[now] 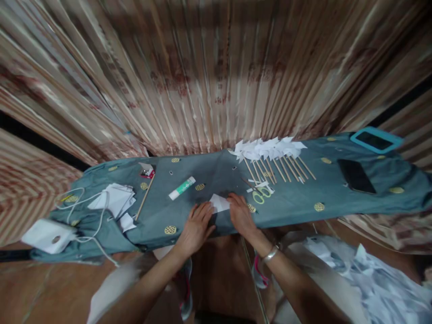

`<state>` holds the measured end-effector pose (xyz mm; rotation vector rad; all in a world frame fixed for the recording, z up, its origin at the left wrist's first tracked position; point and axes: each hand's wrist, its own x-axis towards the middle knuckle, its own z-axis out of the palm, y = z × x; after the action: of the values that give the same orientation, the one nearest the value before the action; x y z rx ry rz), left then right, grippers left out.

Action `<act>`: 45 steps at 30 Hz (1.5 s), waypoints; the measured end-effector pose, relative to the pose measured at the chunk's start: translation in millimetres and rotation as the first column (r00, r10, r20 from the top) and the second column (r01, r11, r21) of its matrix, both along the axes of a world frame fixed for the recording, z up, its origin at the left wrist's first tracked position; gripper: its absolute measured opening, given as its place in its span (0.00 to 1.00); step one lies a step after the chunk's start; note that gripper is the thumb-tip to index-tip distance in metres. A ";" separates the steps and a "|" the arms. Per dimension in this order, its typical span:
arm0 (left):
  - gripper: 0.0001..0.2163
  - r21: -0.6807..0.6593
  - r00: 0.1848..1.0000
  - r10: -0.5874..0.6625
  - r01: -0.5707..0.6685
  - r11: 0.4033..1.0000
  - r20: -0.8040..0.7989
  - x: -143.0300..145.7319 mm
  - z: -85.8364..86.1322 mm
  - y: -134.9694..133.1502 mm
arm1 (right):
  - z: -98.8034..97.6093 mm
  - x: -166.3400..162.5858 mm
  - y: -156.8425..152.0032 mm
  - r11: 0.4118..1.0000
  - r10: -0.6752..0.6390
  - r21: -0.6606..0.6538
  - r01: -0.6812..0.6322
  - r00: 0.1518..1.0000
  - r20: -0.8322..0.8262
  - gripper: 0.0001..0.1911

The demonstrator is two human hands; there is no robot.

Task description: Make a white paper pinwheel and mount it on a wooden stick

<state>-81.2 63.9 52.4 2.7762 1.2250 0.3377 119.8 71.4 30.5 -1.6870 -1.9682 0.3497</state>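
A small folded piece of white paper lies on the blue-grey cloth near its front edge. My left hand rests flat on the cloth with its fingertips at the paper's left side. My right hand presses on the paper's right side, fingers stretched forward. A silver bangle sits on my right wrist. Both hands lie flat on the paper rather than gripping it.
A row of white paper pinwheels on wooden sticks, green-handled scissors, a glue stick, a loose stick, a paper stack, a white power bank with cable, a black phone, a teal-cased device. Paper scraps lie at lower right.
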 end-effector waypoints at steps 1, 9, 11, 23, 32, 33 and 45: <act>0.23 0.016 1.000 -0.013 0.013 1.000 -0.007 7.4 0.2 2.1 | 2.9 -3.1 -0.1 1.000 0.001 0.000 -0.001 1.000 0.008 0.22; 0.35 0.033 0.995 -0.009 0.012 0.999 -0.100 33.4 -20.8 13.5 | 40.2 23.8 11.8 0.995 -0.083 -0.055 0.089 0.991 0.100 0.16; 0.34 0.077 0.995 -0.011 0.018 0.997 -0.097 32.8 -21.5 14.8 | 50.2 56.2 18.8 0.985 -0.146 -0.079 0.156 0.981 0.125 0.16; 0.33 0.136 0.985 -0.026 0.049 0.989 -0.171 30.6 -22.0 20.0 | 63.8 318.7 4.9 0.597 -0.755 -0.087 0.798 0.595 0.276 0.29; 0.33 0.134 0.977 0.020 0.009 0.991 -0.211 31.9 -26.5 17.3 | 10.6 381.0 16.8 0.467 -0.883 -0.066 0.882 0.469 0.025 0.48; 0.33 0.130 0.977 0.021 0.007 0.991 -0.212 31.8 -26.7 17.2 | 8.1 383.0 18.5 0.461 -0.885 -0.062 0.885 0.463 0.035 0.47; 0.35 0.066 0.978 0.014 -0.001 0.998 -0.206 32.3 -24.7 16.3 | 7.3 376.6 9.4 0.512 -0.842 0.032 0.858 0.494 0.216 0.49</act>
<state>-48.9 80.2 27.7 2.9251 1.2885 0.0926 496.3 80.8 37.8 -2.5849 -0.9625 -0.1448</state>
